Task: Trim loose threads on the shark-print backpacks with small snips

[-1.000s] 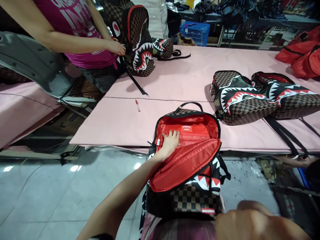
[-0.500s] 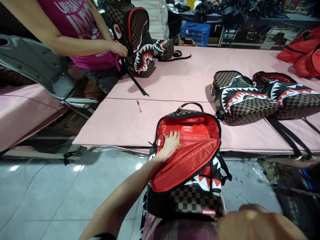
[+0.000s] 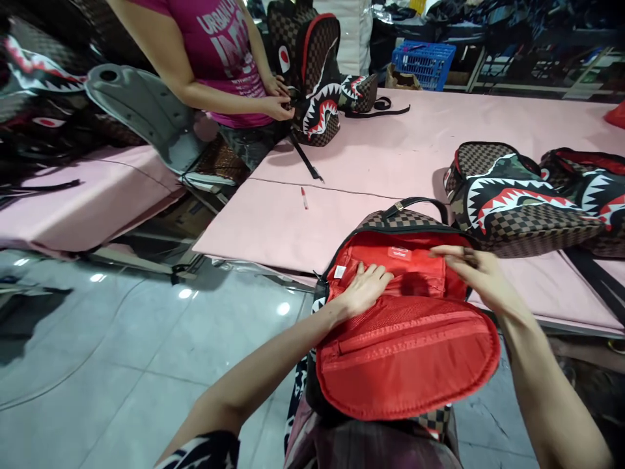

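Observation:
A checkered shark-mouth backpack (image 3: pixel 400 220) rests against the pink table's near edge, unzipped, its red lining showing and its red front flap (image 3: pixel 407 358) folded down toward me. My left hand (image 3: pixel 364 288) lies flat inside the compartment, fingers spread on the red lining. My right hand (image 3: pixel 476 273) reaches over the right rim of the opening, fingers stretched toward the lining, holding nothing that I can see.
Two more shark backpacks (image 3: pixel 512 202) lie on the pink table (image 3: pixel 390 156) at the right. A red pen (image 3: pixel 304 197) lies mid-table. A person in a magenta shirt (image 3: pixel 229 58) handles an upright backpack (image 3: pixel 317 78) at the far left. A blue crate (image 3: pixel 424 64) stands behind.
My right hand has come up from below into the bag's opening. The flap has dropped lower toward me, and my view has shifted left.

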The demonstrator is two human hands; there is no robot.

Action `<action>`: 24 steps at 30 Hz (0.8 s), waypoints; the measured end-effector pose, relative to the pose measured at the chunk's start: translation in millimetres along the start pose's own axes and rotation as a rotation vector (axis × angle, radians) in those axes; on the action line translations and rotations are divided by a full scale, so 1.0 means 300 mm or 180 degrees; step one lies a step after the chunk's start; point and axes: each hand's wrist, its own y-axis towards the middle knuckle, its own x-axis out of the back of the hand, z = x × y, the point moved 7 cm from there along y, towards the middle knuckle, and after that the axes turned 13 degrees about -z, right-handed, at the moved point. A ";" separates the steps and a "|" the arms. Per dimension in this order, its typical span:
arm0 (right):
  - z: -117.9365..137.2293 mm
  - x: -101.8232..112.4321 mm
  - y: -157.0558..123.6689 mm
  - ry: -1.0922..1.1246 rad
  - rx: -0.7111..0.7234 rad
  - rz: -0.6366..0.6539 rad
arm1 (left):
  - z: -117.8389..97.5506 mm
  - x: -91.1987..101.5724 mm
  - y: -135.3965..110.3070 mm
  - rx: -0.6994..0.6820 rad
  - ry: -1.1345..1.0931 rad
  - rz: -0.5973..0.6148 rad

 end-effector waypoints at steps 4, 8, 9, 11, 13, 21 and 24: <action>-0.209 -0.188 0.050 -0.0919 -0.0137 0.1449 | -0.013 -0.005 -0.021 -0.0164 -0.0197 -0.0048; -0.326 -0.232 0.001 -0.1232 -0.0123 0.1966 | 0.007 -0.007 -0.032 -0.0121 -0.0287 -0.0223; -0.340 -0.226 -0.012 -0.1309 -0.0077 0.1938 | 0.018 0.001 -0.033 -0.0067 -0.0318 -0.0352; -0.362 -0.201 -0.036 -0.1579 -0.0038 0.1765 | 0.076 0.028 -0.033 0.0399 -0.0285 -0.0754; -0.379 -0.170 -0.057 -0.1967 -0.0056 0.1490 | 0.169 0.050 -0.046 0.1281 -0.0073 -0.1054; -0.372 -0.109 -0.107 -0.3411 0.0206 0.0969 | 0.253 0.009 -0.099 0.2352 0.0470 -0.0106; -0.373 -0.098 -0.104 -0.3426 0.0215 0.0944 | 0.190 -0.003 -0.125 0.2059 0.0434 0.0037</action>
